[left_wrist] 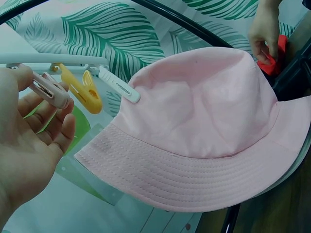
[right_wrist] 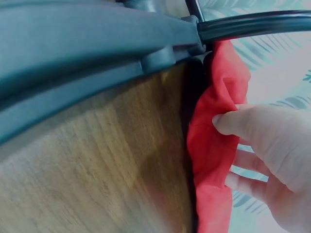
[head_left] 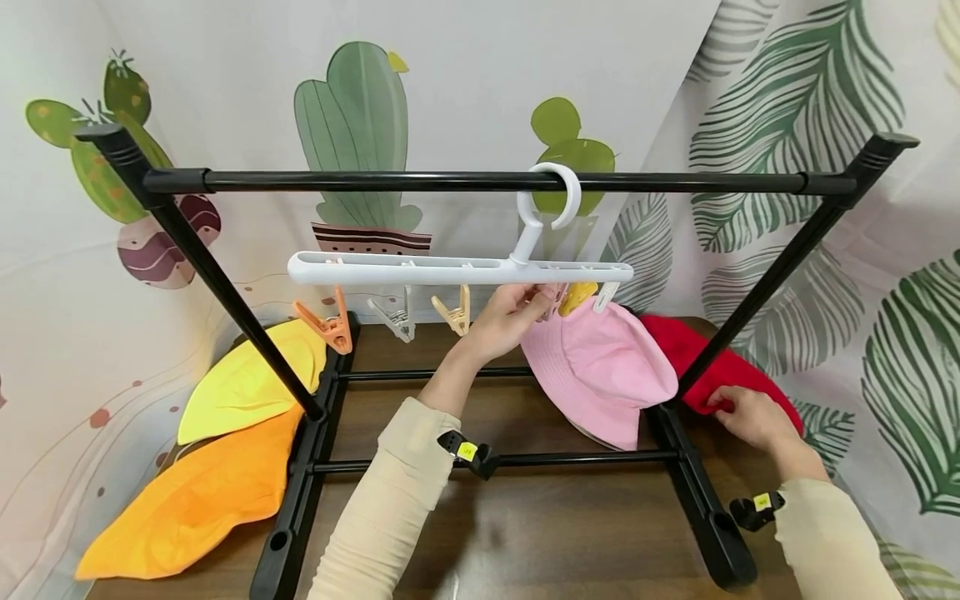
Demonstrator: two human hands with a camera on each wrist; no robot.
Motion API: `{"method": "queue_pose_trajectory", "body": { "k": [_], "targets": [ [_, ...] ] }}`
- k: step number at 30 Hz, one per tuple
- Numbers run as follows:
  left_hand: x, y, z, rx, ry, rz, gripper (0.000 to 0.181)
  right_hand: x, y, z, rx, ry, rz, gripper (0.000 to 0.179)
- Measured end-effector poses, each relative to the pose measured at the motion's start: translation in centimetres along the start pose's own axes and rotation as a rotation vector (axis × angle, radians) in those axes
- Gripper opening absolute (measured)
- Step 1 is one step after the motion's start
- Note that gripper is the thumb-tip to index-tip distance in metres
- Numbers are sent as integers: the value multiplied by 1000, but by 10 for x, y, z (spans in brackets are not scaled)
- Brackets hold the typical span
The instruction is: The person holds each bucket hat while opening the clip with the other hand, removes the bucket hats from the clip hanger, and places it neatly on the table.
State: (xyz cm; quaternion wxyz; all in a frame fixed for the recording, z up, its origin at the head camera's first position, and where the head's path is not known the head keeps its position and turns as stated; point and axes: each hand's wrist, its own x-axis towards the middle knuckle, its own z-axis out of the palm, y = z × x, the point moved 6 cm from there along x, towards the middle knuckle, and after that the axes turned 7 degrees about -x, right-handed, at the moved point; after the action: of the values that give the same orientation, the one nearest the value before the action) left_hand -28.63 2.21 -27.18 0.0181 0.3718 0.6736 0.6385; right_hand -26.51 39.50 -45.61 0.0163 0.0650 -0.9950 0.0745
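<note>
A white hanger (head_left: 465,268) with clothespins hangs by its hook from the black top bar. My left hand (head_left: 512,315) pinches a pale pink clothespin (left_wrist: 51,91) below the hanger's right half. Beside it are a yellow clothespin (left_wrist: 83,90) and a white clothespin (left_wrist: 119,84); the white one grips the crown of a pink bucket hat (head_left: 600,358), which hangs from it. At the right, my right hand (head_left: 757,417) pinches the edge of a red hat (head_left: 720,367) between thumb and fingers, beside the rack's right foot. The red hat is partly hidden behind the pink hat and the rack's post.
A black rack (head_left: 487,181) stands on the wooden table (head_left: 555,525). Orange (head_left: 330,321), grey (head_left: 396,315) and cream (head_left: 455,310) clothespins hang from the hanger's left half. A yellow hat (head_left: 255,379) and an orange hat (head_left: 195,500) lie by the left foot. Printed curtains hang behind.
</note>
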Motion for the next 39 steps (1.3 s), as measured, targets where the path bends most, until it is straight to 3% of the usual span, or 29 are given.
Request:
{"method": "queue_pose_trajectory", "body": {
  "k": [2,10,25,39],
  "targets": [
    [0,0,0,0,-1,3,24,1,1,0,-2,-8,3,11],
    [9,-27,-3,4,15,38,18,5,6,3,-3,-43,1,11],
    [9,-28,-4,8,20,46,17,11,5,3,-10,-90,0,15],
    [6,-32,-4,-1,18,-8,25,5,-4,15,18,-139,-68,27]
  ]
}}
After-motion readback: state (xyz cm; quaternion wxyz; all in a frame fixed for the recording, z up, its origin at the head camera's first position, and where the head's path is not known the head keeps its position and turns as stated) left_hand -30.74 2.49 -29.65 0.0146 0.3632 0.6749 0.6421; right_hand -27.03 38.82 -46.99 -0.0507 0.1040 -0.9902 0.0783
